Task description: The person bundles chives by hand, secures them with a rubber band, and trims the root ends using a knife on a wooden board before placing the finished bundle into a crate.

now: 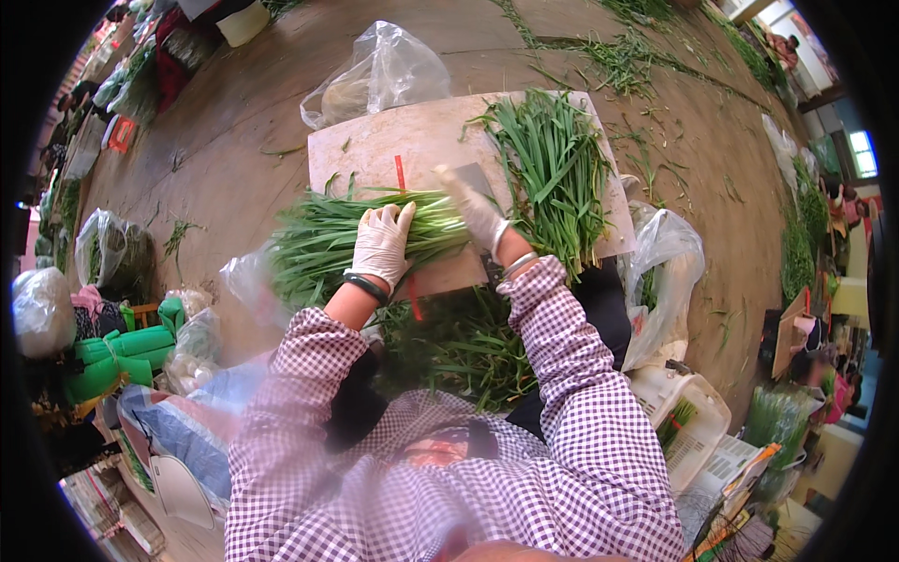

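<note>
A bunch of long flat green leaves with pale stalk ends, looking like garlic chives (pixel 318 245), lies across a pale board (pixel 375 150). My left hand (pixel 382 245), in a whitish glove, presses down on the bunch with its fingers closed over it. At the pale ends is my right hand (pixel 476 214), gloved too and smeared by motion, its fingers seemingly stretched out. Under the bunch runs a red strip (pixel 400 175), showing above and below it. A grey flat plate (pixel 476 178) is partly hidden by my right hand. To the right rests a larger pile of the same greens (pixel 552 169).
Loose greens (pixel 459 347) lie below the board's near edge. A clear plastic bag (pixel 393 75) stands behind the board, another bag (pixel 670 272) to its right. At the lower right is a cream plastic crate (pixel 698 417); green rolled bundles (pixel 117 351) are at left. Scattered leaves (pixel 623 66) litter the floor.
</note>
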Motion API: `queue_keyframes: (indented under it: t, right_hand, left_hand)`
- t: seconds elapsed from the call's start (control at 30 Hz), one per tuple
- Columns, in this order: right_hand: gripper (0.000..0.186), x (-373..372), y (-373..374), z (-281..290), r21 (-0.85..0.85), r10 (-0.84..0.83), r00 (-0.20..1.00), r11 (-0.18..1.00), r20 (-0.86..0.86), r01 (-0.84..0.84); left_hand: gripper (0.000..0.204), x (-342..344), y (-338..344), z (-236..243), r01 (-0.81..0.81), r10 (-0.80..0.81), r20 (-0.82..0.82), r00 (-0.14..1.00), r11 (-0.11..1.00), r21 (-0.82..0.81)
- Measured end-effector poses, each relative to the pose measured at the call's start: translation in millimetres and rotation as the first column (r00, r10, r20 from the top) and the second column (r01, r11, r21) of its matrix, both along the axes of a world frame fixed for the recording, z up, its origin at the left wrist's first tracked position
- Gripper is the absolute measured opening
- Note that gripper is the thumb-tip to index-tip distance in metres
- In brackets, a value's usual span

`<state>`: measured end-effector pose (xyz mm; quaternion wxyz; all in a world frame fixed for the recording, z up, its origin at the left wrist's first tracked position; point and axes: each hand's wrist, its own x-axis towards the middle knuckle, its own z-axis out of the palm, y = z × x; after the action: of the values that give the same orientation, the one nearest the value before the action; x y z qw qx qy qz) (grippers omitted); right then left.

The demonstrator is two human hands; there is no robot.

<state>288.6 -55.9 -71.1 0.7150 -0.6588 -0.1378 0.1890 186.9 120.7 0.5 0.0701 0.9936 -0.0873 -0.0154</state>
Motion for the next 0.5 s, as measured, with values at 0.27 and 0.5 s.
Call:
queue_keyframes:
  t: [0.27,0.5]
  right_hand:
    - [0.073,-9.2,-15.4,27.4,0.217,0.005,0.945,0.974,-0.328,0.07]
    - [0.057,-31.5,-24.4,21.3,0.17,-0.222,0.945,0.949,-0.24,0.266]
  left_hand:
    - [0.091,2.5,4.1,-8.5,0.019,-0.018,0.005,1.0,0.997,-0.072]
    - [0.089,6.6,6.7,-5.1,-0.038,0.033,-0.031,0.999,0.984,-0.177]
